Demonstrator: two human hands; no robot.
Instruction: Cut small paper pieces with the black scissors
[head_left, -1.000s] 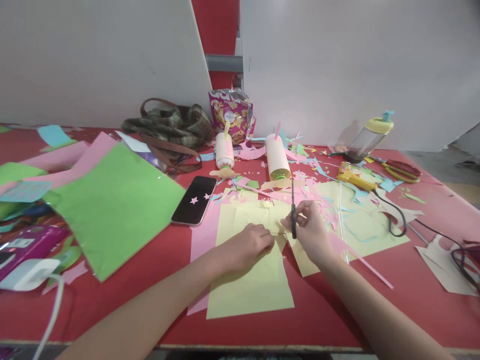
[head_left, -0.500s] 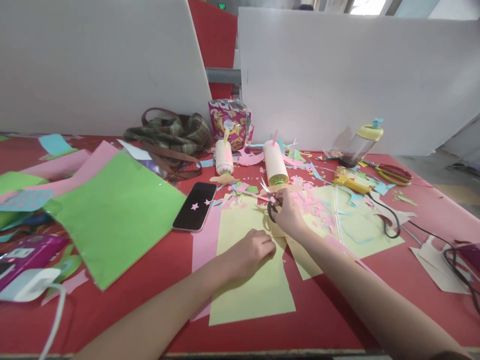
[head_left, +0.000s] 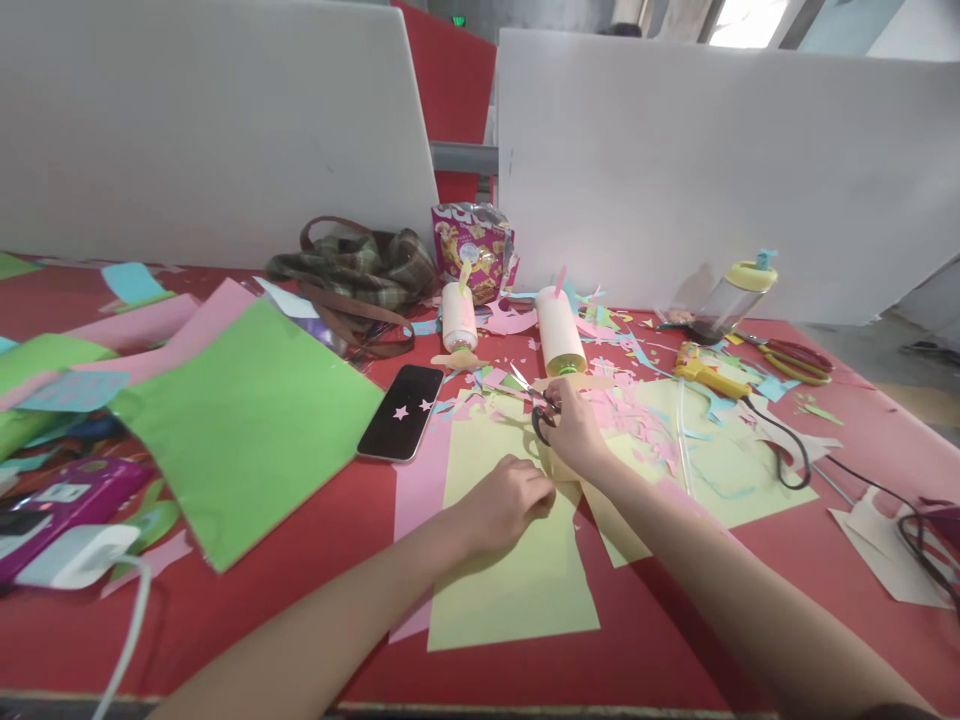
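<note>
My right hand [head_left: 576, 428] grips a pair of scissors [head_left: 538, 398] with dark handles, fingers in the loops. The silver blades point away and to the left, over paper scraps. My left hand [head_left: 517, 500] rests on a pale yellow sheet of paper [head_left: 517, 600], its fingers curled; whatever they may hold is hidden. A pink sheet [head_left: 411, 560] lies partly under the yellow one. Left of the hands is a black phone [head_left: 401, 413] with small pink paper stars on its screen. Beyond the scissors lie two paper-wrapped cylinders, a larger one [head_left: 559, 325] and a smaller one [head_left: 458, 315].
Pink paper scraps [head_left: 630, 415] are strewn right of my hands. Farther right are a yellow glue gun [head_left: 712, 373] with a black cord, red-and-yellow-handled scissors [head_left: 795, 360] and a clear jar [head_left: 724, 305]. A green sheet [head_left: 255, 430], plaid bag [head_left: 360, 265] and snack bag [head_left: 475, 250] lie left and behind.
The view has shifted slightly, so the table's things sit a little farther right. The scissors' tips have swung slightly left with my right hand. My left hand stays on the yellow sheet.
</note>
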